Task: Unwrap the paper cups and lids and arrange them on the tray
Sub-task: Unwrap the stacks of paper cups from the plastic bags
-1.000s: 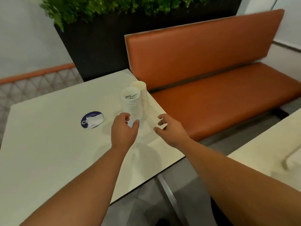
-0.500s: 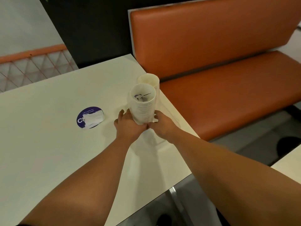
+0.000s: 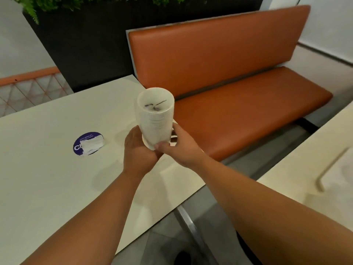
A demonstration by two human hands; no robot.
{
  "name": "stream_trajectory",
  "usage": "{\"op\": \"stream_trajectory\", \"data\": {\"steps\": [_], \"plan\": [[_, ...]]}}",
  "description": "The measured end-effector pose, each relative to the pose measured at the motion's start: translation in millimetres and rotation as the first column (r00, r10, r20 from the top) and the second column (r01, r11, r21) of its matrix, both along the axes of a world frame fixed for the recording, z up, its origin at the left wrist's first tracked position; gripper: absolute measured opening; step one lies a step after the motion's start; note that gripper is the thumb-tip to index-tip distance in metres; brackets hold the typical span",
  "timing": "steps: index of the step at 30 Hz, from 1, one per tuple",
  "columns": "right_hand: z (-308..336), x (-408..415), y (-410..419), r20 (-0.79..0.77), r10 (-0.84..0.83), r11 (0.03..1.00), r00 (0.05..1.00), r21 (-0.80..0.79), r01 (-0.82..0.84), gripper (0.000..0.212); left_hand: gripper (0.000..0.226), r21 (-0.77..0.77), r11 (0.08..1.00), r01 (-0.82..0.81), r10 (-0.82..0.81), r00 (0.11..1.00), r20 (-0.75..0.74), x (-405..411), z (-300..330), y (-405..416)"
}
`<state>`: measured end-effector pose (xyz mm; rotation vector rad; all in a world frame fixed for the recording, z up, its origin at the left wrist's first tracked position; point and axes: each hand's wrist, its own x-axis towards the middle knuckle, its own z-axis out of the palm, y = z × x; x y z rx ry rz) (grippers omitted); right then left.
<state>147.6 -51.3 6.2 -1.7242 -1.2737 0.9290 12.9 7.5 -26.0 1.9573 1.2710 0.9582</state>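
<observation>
Soft, even indoor light is seen; faint shadows are cast on the bench (image 3: 47, 178) beneath the arms. Straight edges are bowed towards the corners; slight blur throughout.

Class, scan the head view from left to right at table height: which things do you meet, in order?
Purple round sticker → left hand → wrapped stack of paper cups → right hand → orange bench seat.

We saw a stack of white paper cups (image 3: 155, 121), nested tight and sealed in clear wrap, standing nearly upright with its mouth up. Its base sat between our curled fingers (image 3: 161, 146), which touched it on both sides. Dark print showed inside the top cup.
</observation>
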Motion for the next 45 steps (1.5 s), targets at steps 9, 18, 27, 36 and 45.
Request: {"op": "stream_trajectory", "data": {"steps": [9, 18, 27, 36, 45], "plan": [[44.2, 60.9, -182.3, 0.077, -0.301, 0.941, 0.951, 0.185, 0.283, 0.083, 0.078, 0.014, 0.922, 0.388, -0.384, 0.908, 0.167, 81.8, 58.1, -170.5], [43.2, 105.9, -406.0, 0.043, -0.56, 0.815, 0.827, 0.208, 0.541, 0.088, 0.083, 0.003, 0.785, 0.62, -0.611, 0.774, 0.166, 161.9, 46.2, -358.7], [-28.4, 143.2, -558.4, 0.485, -0.549, 0.737, 0.68, -0.104, 0.668, 0.051, 0.082, -0.076, 0.642, 0.763, -0.764, 0.645, 0.02, 249.7, 29.4, -433.8], [-54.8, 138.3, -598.4, 0.734, -0.298, 0.635, 0.61, -0.325, 0.7, 0.07, 0.083, -0.134, 0.553, 0.823, -0.813, 0.568, 0.132, 289.2, -3.4, -462.2], [-53.5, 138.3, -565.4, 0.725, -0.122, 0.78, 0.677, -0.352, 0.518, 0.055, 0.093, -0.289, 0.566, 0.772, -0.811, 0.584, -0.03, 267.6, -8.0, -434.4]]}}
